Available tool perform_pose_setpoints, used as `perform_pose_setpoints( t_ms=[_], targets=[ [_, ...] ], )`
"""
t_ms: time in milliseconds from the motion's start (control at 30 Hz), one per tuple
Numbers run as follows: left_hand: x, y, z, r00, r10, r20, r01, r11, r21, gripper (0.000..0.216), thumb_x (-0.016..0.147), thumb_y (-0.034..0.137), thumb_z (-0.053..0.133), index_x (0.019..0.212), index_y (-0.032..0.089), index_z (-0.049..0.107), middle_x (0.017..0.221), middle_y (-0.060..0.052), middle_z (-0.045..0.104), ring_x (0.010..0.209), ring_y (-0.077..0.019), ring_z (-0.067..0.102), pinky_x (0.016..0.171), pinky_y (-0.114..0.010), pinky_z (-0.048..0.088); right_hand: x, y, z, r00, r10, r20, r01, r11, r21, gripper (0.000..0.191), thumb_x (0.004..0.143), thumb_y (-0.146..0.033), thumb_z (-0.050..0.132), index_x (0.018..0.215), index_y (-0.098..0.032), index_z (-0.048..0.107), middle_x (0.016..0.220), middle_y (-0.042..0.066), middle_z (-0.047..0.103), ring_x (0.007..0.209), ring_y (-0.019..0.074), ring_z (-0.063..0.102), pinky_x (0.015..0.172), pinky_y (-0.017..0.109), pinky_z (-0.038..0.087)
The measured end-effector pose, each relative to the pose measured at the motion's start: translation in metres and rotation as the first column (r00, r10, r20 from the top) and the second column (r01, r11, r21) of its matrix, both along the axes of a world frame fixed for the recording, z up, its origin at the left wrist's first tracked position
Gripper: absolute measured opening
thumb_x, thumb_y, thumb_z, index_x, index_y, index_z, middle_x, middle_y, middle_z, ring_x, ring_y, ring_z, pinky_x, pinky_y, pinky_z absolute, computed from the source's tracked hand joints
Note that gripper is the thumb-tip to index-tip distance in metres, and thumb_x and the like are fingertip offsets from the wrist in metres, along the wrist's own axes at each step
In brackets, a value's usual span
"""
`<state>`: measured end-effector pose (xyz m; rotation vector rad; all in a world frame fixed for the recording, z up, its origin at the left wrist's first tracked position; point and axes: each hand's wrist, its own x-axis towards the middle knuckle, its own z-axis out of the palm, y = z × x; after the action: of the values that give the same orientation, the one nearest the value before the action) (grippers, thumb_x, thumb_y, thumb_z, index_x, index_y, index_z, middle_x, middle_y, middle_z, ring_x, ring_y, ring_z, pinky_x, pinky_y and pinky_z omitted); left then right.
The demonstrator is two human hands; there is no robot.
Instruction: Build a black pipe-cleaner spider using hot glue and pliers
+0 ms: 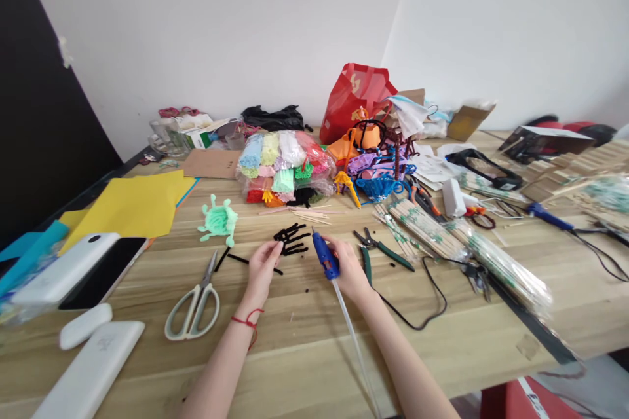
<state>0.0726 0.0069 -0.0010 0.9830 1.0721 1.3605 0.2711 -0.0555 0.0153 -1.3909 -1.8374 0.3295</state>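
My left hand (264, 263) is closed on the near left end of a black pipe-cleaner shape (293, 239), which has several prongs pointing right. Gripped in my right hand (348, 266) is a blue glue gun (325, 255), its nozzle tip beside the prongs; a pale glue stick (351, 334) trails out of its back end. Whether the tip touches the black shape I cannot tell. Left of my hands lies a mint-green fuzzy figure (219, 220) with short curled legs. Black pipe-cleaner pieces (239, 259) rest near my left wrist.
White-handled scissors (194, 311) lie at left, green-handled pliers (378, 249) at right with a black cord (437, 311) nearby. Bagged pipe cleaners (285, 167), a red bag (354, 98) and bundles of wooden sticks (427, 229) stand behind. A phone (105, 272) and yellow sheets (130, 203) occupy the left.
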Motion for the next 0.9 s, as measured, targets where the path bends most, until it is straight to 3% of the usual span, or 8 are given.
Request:
perform_pose_setpoints(
  t_ms=[233, 533, 900],
  targets=[
    [0.000, 0.001, -0.001, 1.000, 0.003, 0.018, -0.003, 1.000, 0.002, 0.039, 0.057, 0.045, 0.077, 0.077, 0.014, 0.064, 0.055, 0.006, 0.048, 0.049, -0.0057, 0.037, 0.047, -0.019, 0.028, 0.000, 0.001, -0.008, 0.998, -0.024, -0.063, 0.024, 1.000, -0.009, 0.054, 0.076, -0.011, 0.050, 0.128, -0.020, 0.040, 0.107, 0.011, 0.060, 0.101, 0.0241, 0.056, 0.089, 0.043, 0.048],
    [0.000, 0.000, 0.000, 1.000, -0.001, -0.004, 0.001, 1.000, 0.001, 0.039, 0.059, 0.046, 0.076, 0.077, 0.014, 0.064, 0.054, 0.006, 0.047, 0.049, -0.0064, 0.037, 0.047, -0.020, 0.028, -0.001, 0.001, -0.007, 1.000, -0.010, -0.012, 0.010, 1.000, 0.007, 0.073, 0.073, -0.011, 0.051, 0.140, -0.019, 0.024, 0.101, 0.009, 0.059, 0.095, 0.0235, 0.055, 0.089, 0.043, 0.046],
    [0.000, 0.000, 0.000, 1.000, -0.005, -0.010, 0.005, 1.000, 0.008, 0.040, 0.058, 0.047, 0.076, 0.076, 0.014, 0.063, 0.054, 0.005, 0.048, 0.049, -0.0064, 0.037, 0.047, -0.020, 0.028, -0.001, -0.001, -0.005, 1.000, -0.009, 0.005, 0.009, 1.000, -0.019, 0.058, 0.072, -0.012, 0.050, 0.128, -0.018, 0.037, 0.101, 0.010, 0.057, 0.094, 0.0244, 0.054, 0.083, 0.041, 0.047]
  ],
)
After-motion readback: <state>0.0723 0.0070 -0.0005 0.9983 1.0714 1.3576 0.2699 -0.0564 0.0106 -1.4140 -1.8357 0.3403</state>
